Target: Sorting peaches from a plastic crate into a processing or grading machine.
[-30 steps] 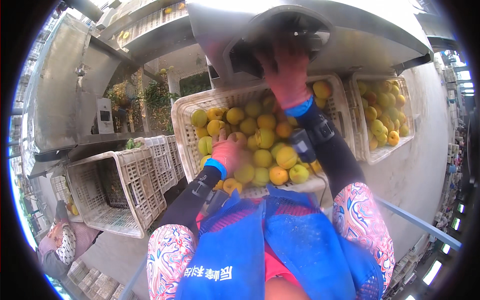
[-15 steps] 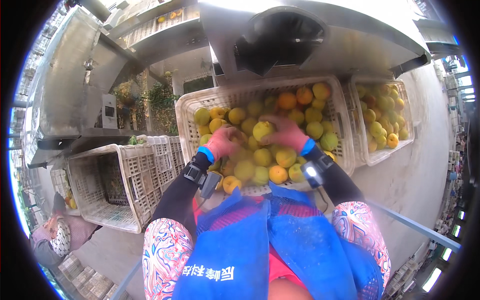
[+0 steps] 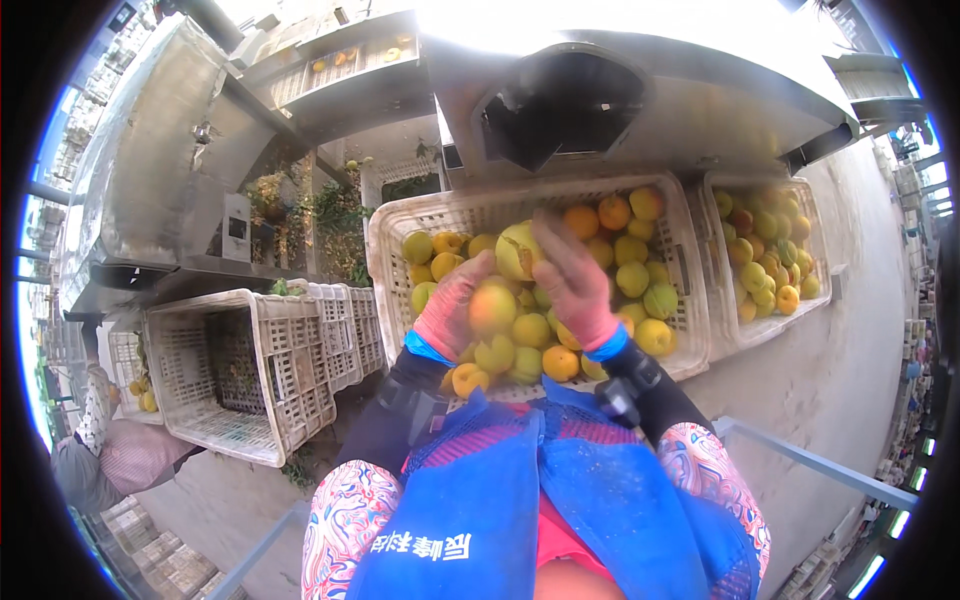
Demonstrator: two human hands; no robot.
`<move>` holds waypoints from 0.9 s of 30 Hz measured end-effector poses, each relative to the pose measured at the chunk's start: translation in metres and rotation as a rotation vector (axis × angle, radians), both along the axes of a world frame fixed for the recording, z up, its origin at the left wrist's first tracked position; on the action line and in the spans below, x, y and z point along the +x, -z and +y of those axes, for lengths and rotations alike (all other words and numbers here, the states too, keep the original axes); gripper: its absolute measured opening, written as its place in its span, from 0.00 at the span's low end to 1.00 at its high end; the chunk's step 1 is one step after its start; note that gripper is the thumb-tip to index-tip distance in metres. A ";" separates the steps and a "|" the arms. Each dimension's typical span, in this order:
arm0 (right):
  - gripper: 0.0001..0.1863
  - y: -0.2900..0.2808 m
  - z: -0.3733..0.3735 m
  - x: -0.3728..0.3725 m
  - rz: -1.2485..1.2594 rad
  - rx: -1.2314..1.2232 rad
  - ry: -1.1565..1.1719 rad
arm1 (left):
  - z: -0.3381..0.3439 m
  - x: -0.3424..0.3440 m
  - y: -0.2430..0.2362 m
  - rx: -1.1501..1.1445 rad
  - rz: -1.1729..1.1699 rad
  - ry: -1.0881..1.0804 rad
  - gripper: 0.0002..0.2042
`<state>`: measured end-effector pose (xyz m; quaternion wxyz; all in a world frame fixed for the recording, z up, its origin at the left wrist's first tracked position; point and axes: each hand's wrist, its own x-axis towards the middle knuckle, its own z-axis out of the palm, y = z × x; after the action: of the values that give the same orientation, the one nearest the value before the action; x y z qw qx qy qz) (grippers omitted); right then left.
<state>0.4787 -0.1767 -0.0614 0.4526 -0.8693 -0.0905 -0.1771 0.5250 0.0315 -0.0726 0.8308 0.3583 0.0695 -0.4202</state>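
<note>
- The yellow-green peach (image 3: 519,250) sits between my two sets of fingertips, against my right thumb and fingers; how hard my right hand (image 3: 578,290) grips, I cannot tell, as those fingers blur.
- My left hand (image 3: 455,305) curves beside a red-blushed peach (image 3: 493,310), lying towards its thumb side; whether I hold that fruit or merely brush it, I cannot tell.
- The yellow-green peach could slip, I judge, if my right fingers spread before the left ones take its weight; it would land on the loose peaches (image 3: 631,277) under my hands and bruise both.
- A dark, jagged mark on its face, perhaps a split, could widen if my thumb presses there.
- With my hands so close, a knock of the knuckles could set the red-blushed peach rolling.
- Around my fingers the fruit is round and smooth-looking, yellow, orange and green, some with a seam.
- The crate (image 3: 700,340) enclosing them is off-white, apparently hard plastic, slotted like a lattice and smudged; a scrape on its rim could nick skin.
- Beyond my fingertips hangs a dull, curved metal housing (image 3: 700,110) with a dark, rounded mouth (image 3: 570,105).
</note>
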 end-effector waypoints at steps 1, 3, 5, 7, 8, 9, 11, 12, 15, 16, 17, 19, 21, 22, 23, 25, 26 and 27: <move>0.41 -0.006 0.002 0.002 -0.050 -0.060 -0.009 | 0.003 0.000 0.001 0.129 -0.206 -0.053 0.17; 0.43 -0.031 0.011 0.005 0.001 -0.044 0.002 | 0.006 0.003 0.003 0.269 -0.455 -0.121 0.14; 0.45 -0.024 0.012 0.008 0.136 0.255 0.034 | 0.005 0.009 -0.022 0.175 -0.384 -0.120 0.11; 0.46 -0.018 0.014 0.012 0.214 0.489 0.057 | 0.001 0.014 -0.032 0.109 -0.265 -0.157 0.10; 0.46 -0.016 0.017 0.014 0.226 0.574 0.065 | -0.004 0.016 -0.030 0.144 -0.263 -0.210 0.10; 0.46 -0.015 0.018 0.015 0.237 0.658 0.073 | -0.007 0.019 -0.029 0.179 -0.261 -0.262 0.10; 0.43 -0.007 0.016 0.016 0.246 0.499 0.101 | -0.010 0.026 -0.032 0.147 -0.234 -0.256 0.10; 0.42 -0.004 0.014 0.018 0.250 0.420 0.117 | -0.012 0.029 -0.033 0.131 -0.220 -0.250 0.10; 0.40 -0.017 0.018 0.029 0.157 0.357 0.122 | -0.012 0.039 -0.036 0.310 -0.474 -0.201 0.10; 0.40 -0.017 0.016 0.033 0.156 0.361 0.171 | -0.018 0.044 -0.041 0.285 -0.488 -0.229 0.10; 0.40 -0.016 0.015 0.038 0.155 0.365 0.220 | -0.026 0.049 -0.047 0.259 -0.501 -0.257 0.11; 0.41 -0.020 0.013 0.050 0.110 0.292 0.299 | -0.040 0.059 -0.048 0.242 -0.569 -0.327 0.11; 0.41 -0.028 0.010 0.067 0.024 0.137 0.360 | -0.051 0.071 -0.038 0.259 -0.679 -0.413 0.11; 0.41 -0.026 0.005 0.074 -0.078 -0.026 0.421 | -0.058 0.073 -0.039 0.294 -0.706 -0.407 0.13; 0.41 -0.021 -0.001 0.082 -0.181 -0.190 0.480 | -0.064 0.072 -0.042 0.330 -0.734 -0.401 0.15; 0.40 -0.019 -0.008 0.090 -0.268 -0.379 0.522 | -0.075 0.067 -0.048 0.320 -0.712 -0.389 0.20; 0.39 -0.019 -0.009 0.092 -0.254 -0.403 0.510 | -0.081 0.062 -0.050 0.273 -0.663 -0.382 0.23; 0.39 -0.019 -0.010 0.095 -0.239 -0.426 0.496 | -0.084 0.059 -0.050 0.228 -0.613 -0.375 0.26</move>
<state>0.5733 -0.1865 -0.0423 0.1904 -0.9128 0.0361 -0.3596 0.5843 -0.0526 -0.0223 0.8304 0.5386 -0.0719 -0.1234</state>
